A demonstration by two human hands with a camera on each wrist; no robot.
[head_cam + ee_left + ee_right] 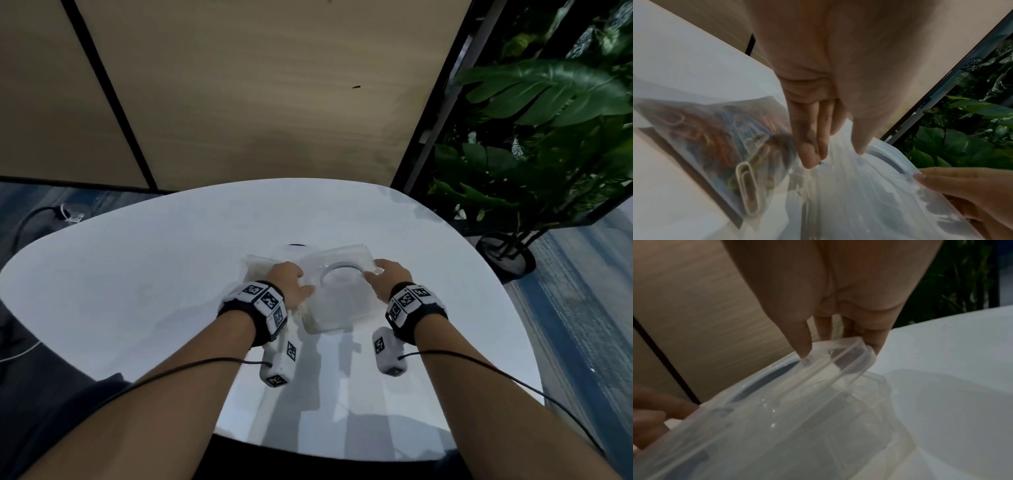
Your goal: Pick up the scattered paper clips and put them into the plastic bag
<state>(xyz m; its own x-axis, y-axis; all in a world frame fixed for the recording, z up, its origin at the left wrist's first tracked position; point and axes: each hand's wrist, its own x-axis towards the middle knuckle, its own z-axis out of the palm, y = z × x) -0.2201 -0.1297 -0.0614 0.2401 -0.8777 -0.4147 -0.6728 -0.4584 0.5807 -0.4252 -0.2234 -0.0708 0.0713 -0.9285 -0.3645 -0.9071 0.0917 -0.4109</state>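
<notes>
A clear plastic bag (715, 138) packed with coloured paper clips (748, 183) lies flat on the white table (137, 291), just left of a clear lidded plastic box (339, 305). In the head view the bag (255, 269) shows only faintly beyond my left hand (287, 279). My left hand (834, 157) pinches the box's left edge (859, 203) between thumb and fingers. My right hand (387, 274) grips the latch flap on the box's right edge (838, 353), thumb on top and fingers behind. No loose clips show on the table.
A potted plant (548, 137) stands off the table's right side. A wooden wall panel (257, 102) rises behind the far edge. A cable (34, 219) lies on the floor at the left. Bare tabletop surrounds the box.
</notes>
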